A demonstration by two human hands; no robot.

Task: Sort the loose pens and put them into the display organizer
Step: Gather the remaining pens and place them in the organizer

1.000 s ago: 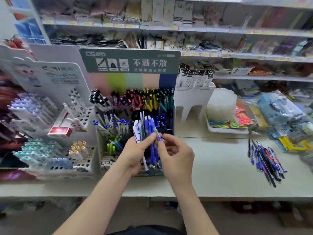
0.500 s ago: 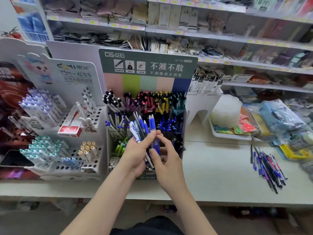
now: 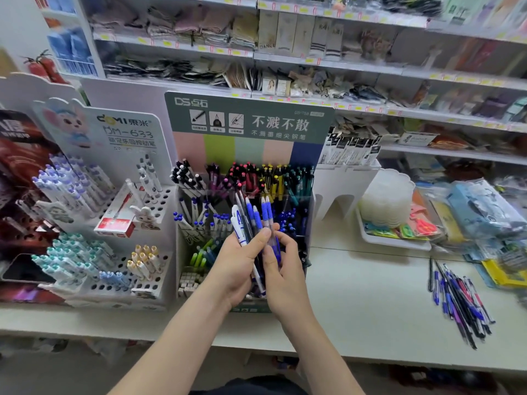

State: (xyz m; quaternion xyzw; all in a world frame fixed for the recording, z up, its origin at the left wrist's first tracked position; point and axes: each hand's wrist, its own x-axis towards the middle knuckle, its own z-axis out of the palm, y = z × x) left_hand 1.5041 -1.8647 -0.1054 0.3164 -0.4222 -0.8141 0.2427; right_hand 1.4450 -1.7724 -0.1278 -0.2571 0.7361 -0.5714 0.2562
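The left hand (image 3: 233, 266) grips a bunch (image 3: 242, 226) of pens fanned toward 12 o'clock. The right hand (image 3: 285, 269), touching it at its 3 o'clock, pinches one blue pen (image 3: 267, 215) of that bunch. The organizer (image 3: 245, 124) stands just behind at 12 o'clock, and loose pens (image 3: 459, 300) lie on the counter (image 3: 370, 295) at 4 o'clock.

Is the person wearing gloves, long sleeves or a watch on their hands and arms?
No. The left hand and right hand are bare, with no gloves, and I can see no rings or watch. The left forearm and right forearm have no sleeves as far as the picture shows. Only a bit of dark clothing peeks in at the bottom edge.
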